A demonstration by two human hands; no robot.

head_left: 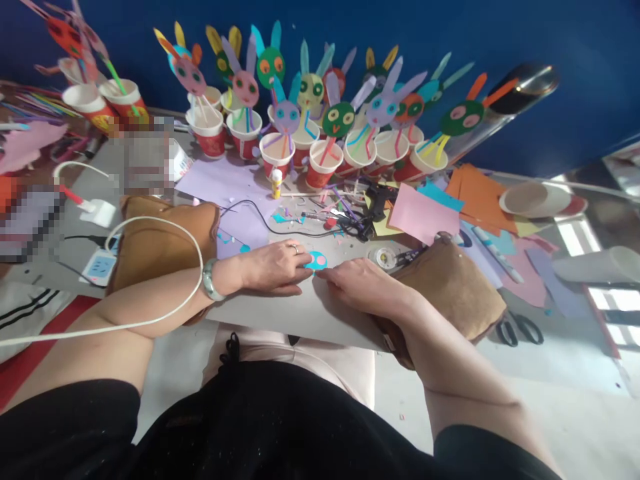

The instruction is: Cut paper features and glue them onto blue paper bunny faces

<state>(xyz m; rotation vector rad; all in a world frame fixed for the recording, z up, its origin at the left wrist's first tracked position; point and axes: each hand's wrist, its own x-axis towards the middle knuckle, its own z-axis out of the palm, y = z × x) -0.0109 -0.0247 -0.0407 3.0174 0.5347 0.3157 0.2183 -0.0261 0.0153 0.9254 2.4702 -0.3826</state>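
Observation:
A small bright-blue paper oval with pink circles on it lies at the table's front, between my two hands. My left hand, with a ring and a bangle, comes from the left; its bent fingers grip the oval's left side. From the right, my right hand has its fingers pressed together at the oval's lower edge; the fingertips are partly hidden. Just behind lie paper scraps, a black cable and a roll of clear tape. A yellow-and-white glue bottle stands farther back.
Paper cups holding bunny-faced straw figures line the blue wall. Brown cushions lie beneath both forearms. A white cable loops over my left arm. Coloured paper and black-handled scissors lie to the right.

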